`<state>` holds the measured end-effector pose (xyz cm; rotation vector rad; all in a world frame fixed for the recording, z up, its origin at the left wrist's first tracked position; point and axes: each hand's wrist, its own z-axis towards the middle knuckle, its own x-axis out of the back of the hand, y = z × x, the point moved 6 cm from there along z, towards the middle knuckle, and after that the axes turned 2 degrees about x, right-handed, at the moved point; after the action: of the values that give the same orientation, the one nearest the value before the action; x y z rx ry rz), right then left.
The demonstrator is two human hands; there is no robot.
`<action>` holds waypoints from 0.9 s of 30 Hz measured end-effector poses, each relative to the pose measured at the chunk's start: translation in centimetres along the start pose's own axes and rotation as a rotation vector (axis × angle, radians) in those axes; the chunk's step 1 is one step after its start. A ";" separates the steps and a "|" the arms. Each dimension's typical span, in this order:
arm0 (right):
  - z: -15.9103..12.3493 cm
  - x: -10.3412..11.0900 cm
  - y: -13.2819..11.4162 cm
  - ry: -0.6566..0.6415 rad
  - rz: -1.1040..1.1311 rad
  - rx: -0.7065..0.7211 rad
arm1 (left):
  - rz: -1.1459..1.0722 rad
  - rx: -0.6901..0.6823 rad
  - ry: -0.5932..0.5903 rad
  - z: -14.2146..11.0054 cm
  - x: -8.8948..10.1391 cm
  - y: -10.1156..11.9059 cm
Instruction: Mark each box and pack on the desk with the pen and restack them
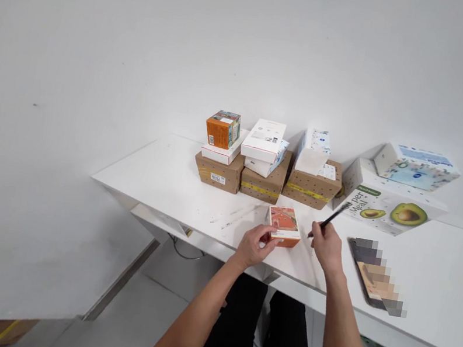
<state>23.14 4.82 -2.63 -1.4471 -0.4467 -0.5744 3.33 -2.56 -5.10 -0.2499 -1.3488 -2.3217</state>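
Observation:
My left hand (255, 245) grips the near left corner of a small orange and white box (286, 223), which rests on the white table near its front edge. The thumb and fingers press on its top and side. To the right of that box, my right hand (326, 247) is closed around a slim black pen (332, 216). One end of the pen points down toward the table, just beside the box but apart from it; the other slants up to the right.
Behind my hands, three brown cardboard boxes (260, 190) stand along the wall with smaller boxes and packs on top. An orange box (222, 130) tops the left stack. Right of them, an avocado-printed carton (389, 209) carries a tissue pack (417, 168). A phone (368, 273) lies at right.

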 end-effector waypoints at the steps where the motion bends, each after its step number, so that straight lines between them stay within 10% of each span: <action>1: 0.1 -0.2 0.7 -0.076 -0.165 0.010 | -0.001 0.002 -0.004 0.0 0.0 0.0; 11: -1.0 -0.9 2.6 -0.170 -0.509 -0.031 | 0.003 -0.056 0.018 0.3 0.2 0.5; 18: -2.6 6.7 5.6 0.256 -0.779 -0.187 | -0.002 -0.045 0.016 0.4 0.1 0.6; 22: -2.9 9.5 9.5 0.152 -0.701 -0.404 | -0.008 -0.029 0.016 0.3 0.1 0.6; 27: -2.5 10.1 10.2 0.109 -0.656 -0.350 | 0.002 -0.005 0.011 0.3 0.2 0.6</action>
<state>37.19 1.67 -4.81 -1.5807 -0.7694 -1.3009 3.44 -2.64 -4.42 -0.2403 -1.3370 -2.3215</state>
